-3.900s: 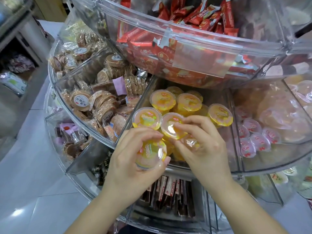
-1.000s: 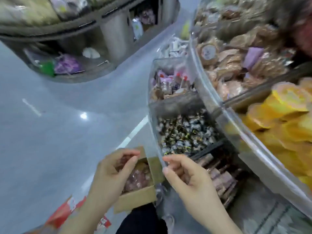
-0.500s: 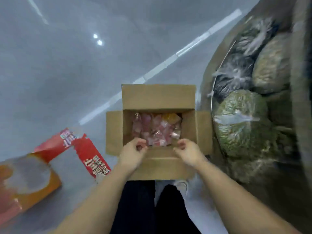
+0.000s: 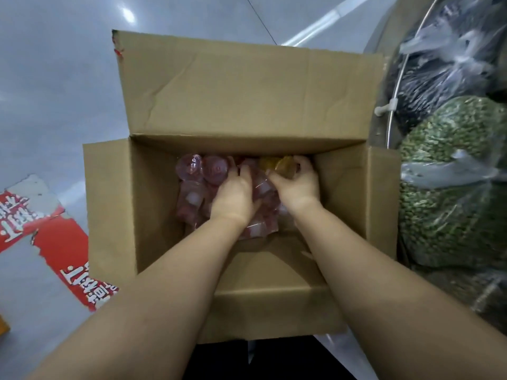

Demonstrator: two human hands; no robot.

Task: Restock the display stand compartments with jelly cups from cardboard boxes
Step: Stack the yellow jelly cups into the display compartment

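An open cardboard box point(image 4: 247, 105) is seen standing on a grey floor point(image 4: 55, 78), its flaps folded outward. To the right of the box, clear bags of green and dark goods point(image 4: 452, 187) are stacked. To its left, torn red packaging point(image 4: 63, 250) is spread flat on the floor. Pink jelly cups point(image 4: 192, 187) are heaped at the bottom of the box, under and to the left of the fingers; a few yellow jelly cups point(image 4: 279, 163) are lodged at the far wall. The left hand point(image 4: 233, 196) is laid on the pink heap, its fingers curled down among the cups. A yellow cup is gripped by the curled fingers of the right hand point(image 4: 297, 182).
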